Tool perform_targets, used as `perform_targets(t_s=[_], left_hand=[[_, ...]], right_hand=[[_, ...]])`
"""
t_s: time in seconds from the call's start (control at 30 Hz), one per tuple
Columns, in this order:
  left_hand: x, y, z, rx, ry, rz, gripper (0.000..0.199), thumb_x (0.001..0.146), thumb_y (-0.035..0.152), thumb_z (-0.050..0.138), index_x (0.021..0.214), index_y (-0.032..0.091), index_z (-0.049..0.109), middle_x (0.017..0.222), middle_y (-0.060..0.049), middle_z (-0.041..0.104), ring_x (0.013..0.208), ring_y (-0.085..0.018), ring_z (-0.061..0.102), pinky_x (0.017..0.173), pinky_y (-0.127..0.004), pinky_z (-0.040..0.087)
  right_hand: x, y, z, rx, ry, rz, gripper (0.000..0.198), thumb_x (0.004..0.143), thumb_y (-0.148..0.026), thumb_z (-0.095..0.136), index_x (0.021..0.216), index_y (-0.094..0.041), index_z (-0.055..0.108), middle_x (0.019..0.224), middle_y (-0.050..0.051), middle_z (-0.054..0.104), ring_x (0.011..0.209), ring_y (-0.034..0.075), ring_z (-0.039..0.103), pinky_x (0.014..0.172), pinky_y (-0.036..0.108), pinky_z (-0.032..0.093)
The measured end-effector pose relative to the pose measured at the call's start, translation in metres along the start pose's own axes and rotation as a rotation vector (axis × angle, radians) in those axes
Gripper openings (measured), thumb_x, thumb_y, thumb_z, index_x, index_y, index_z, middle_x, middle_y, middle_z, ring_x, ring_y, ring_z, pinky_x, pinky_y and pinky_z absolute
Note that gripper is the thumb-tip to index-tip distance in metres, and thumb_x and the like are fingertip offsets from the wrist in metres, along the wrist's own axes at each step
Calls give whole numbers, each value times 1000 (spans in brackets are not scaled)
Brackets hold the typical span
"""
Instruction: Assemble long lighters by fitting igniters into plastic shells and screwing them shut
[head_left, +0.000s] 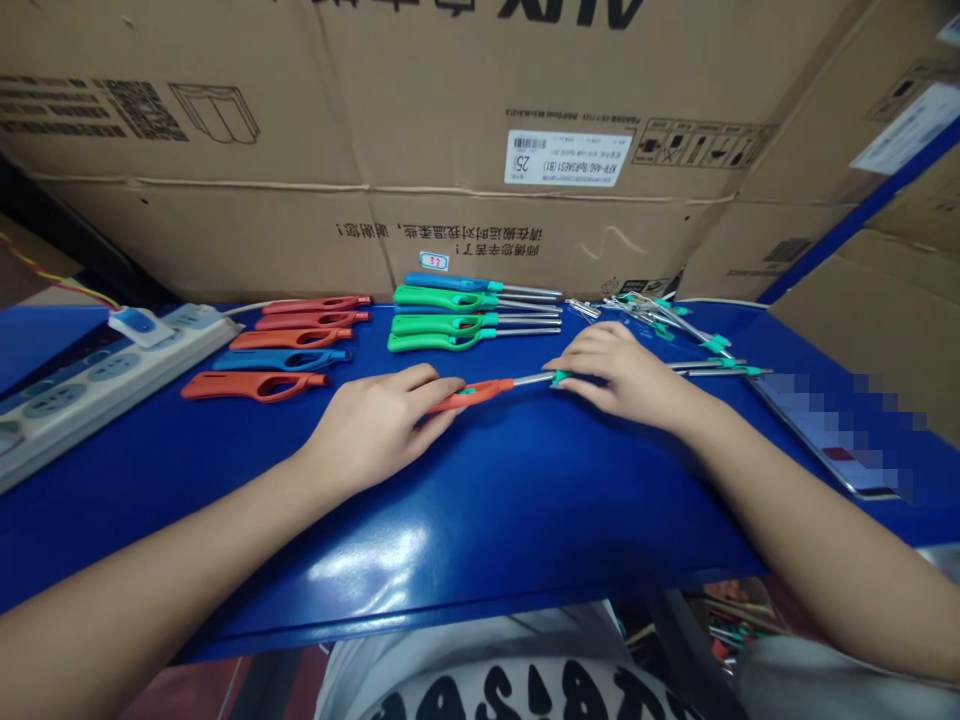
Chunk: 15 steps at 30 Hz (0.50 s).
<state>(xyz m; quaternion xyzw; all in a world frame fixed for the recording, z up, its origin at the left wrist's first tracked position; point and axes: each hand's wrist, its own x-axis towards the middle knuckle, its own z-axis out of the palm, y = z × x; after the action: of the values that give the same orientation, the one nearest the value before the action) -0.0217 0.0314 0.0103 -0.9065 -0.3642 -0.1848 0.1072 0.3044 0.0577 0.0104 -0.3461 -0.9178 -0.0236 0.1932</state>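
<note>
In the head view my left hand (382, 420) grips the orange handle of a long-nosed lighter (491, 389), held low over the blue table. A metal tube (532, 379) runs from the handle's right end to my right hand (615, 372), whose fingers pinch a green piece (560, 377) around the tube. Whether the tube is fully seated in the handle I cannot tell. To the left lie several loose handles, red, orange and blue, among them an orange handle (255, 386). Behind my hands rests a stack of lighters with tubes, mostly green, such as a green lighter (442, 325).
Metal tubes with green ends (667, 315) lie in a loose pile behind my right hand. A phone (825, 440) lies at the right, a white power strip (112, 380) at the left. Cardboard (420, 120) walls the back of the blue table (480, 520).
</note>
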Motion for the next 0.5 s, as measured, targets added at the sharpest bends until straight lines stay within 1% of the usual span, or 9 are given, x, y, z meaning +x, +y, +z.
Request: perform_targets(t_s=[0.13, 0.27, 0.4, 0.5], left_hand=[[-2, 6, 5, -23, 37, 43, 29, 102, 36, 54, 122, 23, 70, 105, -4, 76, 81, -20, 74, 64, -28, 53], [-4, 11, 10, -62, 66, 81, 30, 102, 34, 55, 125, 22, 69, 108, -5, 75, 86, -21, 74, 71, -30, 56], [-6, 14, 13, -88, 133, 92, 29, 101, 31, 55, 123, 21, 70, 105, -5, 76, 83, -19, 74, 68, -27, 55], [-8, 17, 14, -124, 178, 63, 28, 98, 28, 56, 120, 21, 72, 101, -5, 77, 78, -17, 73, 63, -26, 54]], right_hand=[[6, -23, 11, 62, -22, -67, 27, 103, -31, 53, 118, -17, 71, 102, 10, 76, 96, 22, 65, 96, 43, 41], [10, -37, 19, 34, 1, -134, 31, 105, -30, 48, 120, -12, 68, 101, 12, 76, 94, 23, 63, 92, 42, 43], [10, -42, 23, -39, 57, -175, 29, 105, -27, 45, 114, -11, 67, 94, 14, 74, 87, 23, 59, 84, 40, 44], [10, -46, 24, -88, 92, -205, 29, 105, -24, 42, 111, -9, 67, 88, 15, 71, 83, 24, 57, 80, 41, 45]])
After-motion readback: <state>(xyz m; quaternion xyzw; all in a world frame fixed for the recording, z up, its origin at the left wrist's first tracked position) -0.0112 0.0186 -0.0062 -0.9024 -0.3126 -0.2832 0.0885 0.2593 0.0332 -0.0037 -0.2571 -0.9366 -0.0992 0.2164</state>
